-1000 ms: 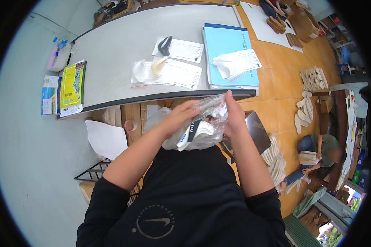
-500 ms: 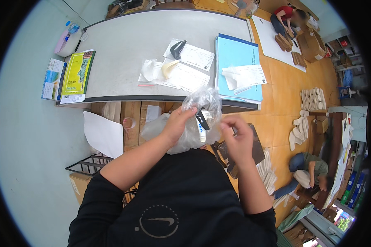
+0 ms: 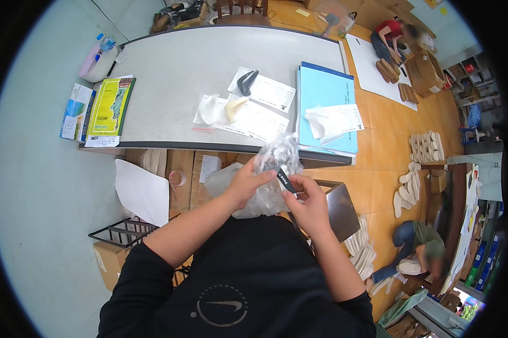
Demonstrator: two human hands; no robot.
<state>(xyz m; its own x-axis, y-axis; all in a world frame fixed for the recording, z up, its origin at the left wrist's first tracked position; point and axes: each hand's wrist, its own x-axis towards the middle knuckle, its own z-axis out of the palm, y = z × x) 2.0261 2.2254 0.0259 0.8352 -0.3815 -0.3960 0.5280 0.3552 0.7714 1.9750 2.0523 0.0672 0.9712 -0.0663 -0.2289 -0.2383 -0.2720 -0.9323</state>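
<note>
Clear plastic bag (image 3: 268,200) held in front of the torso, below the near edge of the desk. Bag gripped at its left side by the left hand (image 3: 246,183): fingers closed on the film, thumb laid toward a black lettered piece (image 3: 286,180). Lower end of this piece pinched between thumb and forefinger of the right hand (image 3: 312,211), the remaining fingers curled. Whether the piece lies inside or outside the film cannot be told.

Change noted: half a second earlier the right hand was held apart from the bag; contact has now been made. The white strip with blue marks, then seen beneath the black piece, is now mostly covered. Judged: the piece is now controlled from the right, while the bag is steadied from the left.

On the grey desk (image 3: 169,67), a dark curved piece (image 3: 246,83) and a cream curved piece (image 3: 235,108) are laid on printed slips; to their right a blue folder (image 3: 327,84) is placed, at the left end a yellow book (image 3: 112,110).

Beyond, on the orange tiled floor (image 3: 383,169), pale sole shapes (image 3: 427,147) are set in rows; two co-workers are seen seated, one in green (image 3: 431,236), one in red (image 3: 386,34), farther off
</note>
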